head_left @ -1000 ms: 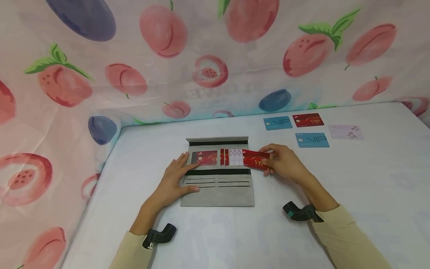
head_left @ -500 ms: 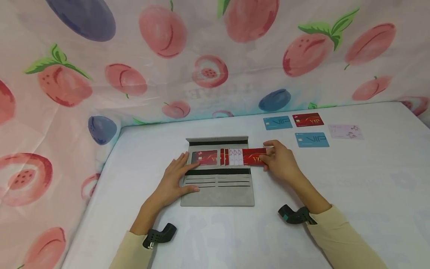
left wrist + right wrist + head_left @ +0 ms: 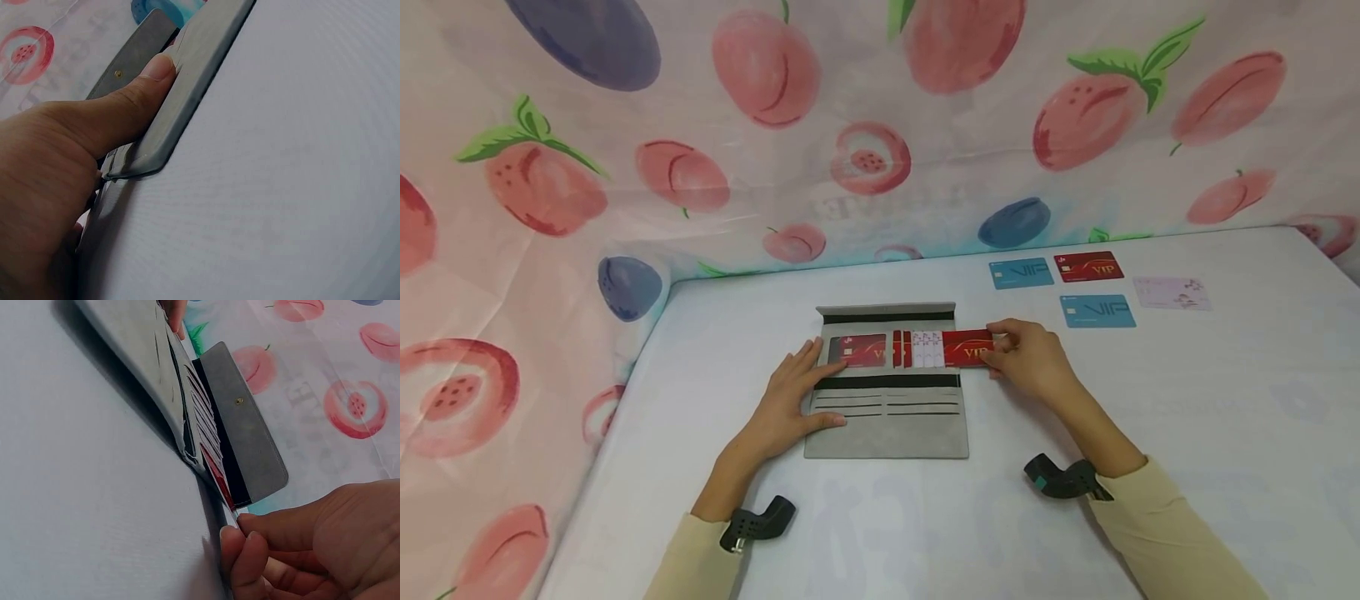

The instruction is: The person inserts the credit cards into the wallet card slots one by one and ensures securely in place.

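Observation:
A grey wallet (image 3: 886,437) lies unfolded on the white table, its snap flap (image 3: 234,419) raised at the far edge. My left hand (image 3: 784,408) rests on the wallet's left side with fingers spread; the thumb (image 3: 134,103) lies on top near the edge. Between thumb and fingers, my right hand (image 3: 1033,358) pinches the right end of a red VIP card (image 3: 964,348). The card lies level, sticking out past the wallet's right edge. Left of it, overlapping pale flowered cards (image 3: 927,350) and red edges show in a row. Another red VIP card (image 3: 863,350) sits in the left window.
At the back right of the table lie two blue VIP cards (image 3: 1021,272), a red VIP card (image 3: 1088,267) and a pale flowered card (image 3: 1172,293). A fruit-print cloth (image 3: 700,75) hangs behind the table and to its left.
The red card in my right hand has turned from tilted to level and shifted slightly left, in line with the row. My left hand has stayed in place on the wallet.

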### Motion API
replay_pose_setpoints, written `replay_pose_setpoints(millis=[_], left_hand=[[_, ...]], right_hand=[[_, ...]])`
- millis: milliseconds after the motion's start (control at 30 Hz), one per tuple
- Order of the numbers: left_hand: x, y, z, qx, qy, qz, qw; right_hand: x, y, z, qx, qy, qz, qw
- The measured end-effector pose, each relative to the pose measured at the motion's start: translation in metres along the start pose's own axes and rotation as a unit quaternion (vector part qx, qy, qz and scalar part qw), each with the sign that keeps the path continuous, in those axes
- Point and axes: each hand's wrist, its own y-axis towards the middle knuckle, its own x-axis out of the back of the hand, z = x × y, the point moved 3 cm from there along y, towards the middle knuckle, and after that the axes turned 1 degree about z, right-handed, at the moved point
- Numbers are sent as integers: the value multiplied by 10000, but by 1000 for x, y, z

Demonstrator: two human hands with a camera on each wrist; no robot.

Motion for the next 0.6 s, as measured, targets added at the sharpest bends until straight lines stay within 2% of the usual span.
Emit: replay_pose_setpoints(millis=[233, 433, 600], left_hand=[[1, 0, -2, 43, -26, 21, 10000], [1, 0, -1, -15, -26, 11, 10000], [1, 0, 0, -88, -46, -29, 9999]], right_hand=[[0, 0, 3, 304, -121, 70, 9994], [-6, 2, 4, 664, -229, 405, 9967], [-9, 1, 3, 662, -218, 388, 9968]])
